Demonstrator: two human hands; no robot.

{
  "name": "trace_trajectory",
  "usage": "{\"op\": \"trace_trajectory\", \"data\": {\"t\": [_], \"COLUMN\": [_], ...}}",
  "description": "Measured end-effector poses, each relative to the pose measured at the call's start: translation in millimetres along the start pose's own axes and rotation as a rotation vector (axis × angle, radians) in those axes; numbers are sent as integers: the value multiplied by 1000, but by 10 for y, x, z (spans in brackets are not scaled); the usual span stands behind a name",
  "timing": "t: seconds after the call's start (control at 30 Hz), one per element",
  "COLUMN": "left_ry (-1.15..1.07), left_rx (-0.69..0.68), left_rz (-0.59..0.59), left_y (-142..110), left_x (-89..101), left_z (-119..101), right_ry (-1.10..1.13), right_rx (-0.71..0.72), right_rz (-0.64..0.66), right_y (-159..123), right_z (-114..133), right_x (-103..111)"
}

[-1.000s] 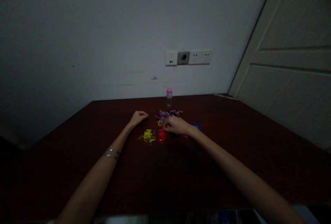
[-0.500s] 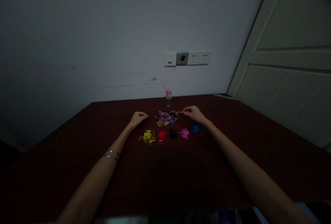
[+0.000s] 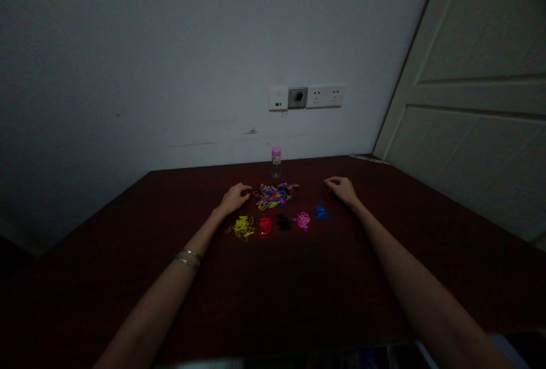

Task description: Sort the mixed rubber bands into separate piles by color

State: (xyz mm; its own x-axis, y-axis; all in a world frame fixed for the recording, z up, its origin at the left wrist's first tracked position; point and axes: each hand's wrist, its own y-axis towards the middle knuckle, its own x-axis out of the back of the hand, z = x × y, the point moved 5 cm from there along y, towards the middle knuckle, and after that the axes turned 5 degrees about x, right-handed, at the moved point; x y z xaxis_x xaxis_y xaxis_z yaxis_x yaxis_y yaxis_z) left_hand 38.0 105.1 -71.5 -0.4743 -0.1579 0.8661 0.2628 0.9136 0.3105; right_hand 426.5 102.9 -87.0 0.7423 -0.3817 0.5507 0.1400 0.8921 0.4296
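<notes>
A mixed heap of small coloured rubber bands (image 3: 275, 195) lies on the dark red table. My left hand (image 3: 236, 197) rests at the heap's left edge, thumb and fingers curled together; whether a band is between them is too dark to see. To the right of the heap, apart from it, my right hand (image 3: 342, 189) has thumb and forefinger pinched, and what they hold, if anything, cannot be made out. Nearer to me runs a row of sorted bands: yellow bands (image 3: 242, 228), red bands (image 3: 265, 227), black bands (image 3: 283, 222), pink bands (image 3: 302, 220) and blue bands (image 3: 321, 211).
Behind the heap stands a small clear bottle (image 3: 276, 169) with a pink cap. The table (image 3: 294, 283) meets a pale wall with socket plates (image 3: 325, 96). A panelled white door (image 3: 469, 147) is at the right.
My right hand has drawn away from the heap to the right, uncovering more of the blue bands. My left hand has moved right, up to the heap's edge.
</notes>
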Motion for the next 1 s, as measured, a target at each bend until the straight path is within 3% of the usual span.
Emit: {"op": "trace_trajectory", "data": {"t": [0.37,1.0], "left_ry": [170,64], "left_rx": [10,9], "left_rz": [39,-5], "left_y": [-44,-18], "left_x": [4,-28], "left_z": [-124,-99], "right_ry": [-41,-119], "right_rx": [-8,10], "right_rz": [38,55], "right_y": [18,28], "right_z": [-49,-82], "right_x": [-37,-57]}}
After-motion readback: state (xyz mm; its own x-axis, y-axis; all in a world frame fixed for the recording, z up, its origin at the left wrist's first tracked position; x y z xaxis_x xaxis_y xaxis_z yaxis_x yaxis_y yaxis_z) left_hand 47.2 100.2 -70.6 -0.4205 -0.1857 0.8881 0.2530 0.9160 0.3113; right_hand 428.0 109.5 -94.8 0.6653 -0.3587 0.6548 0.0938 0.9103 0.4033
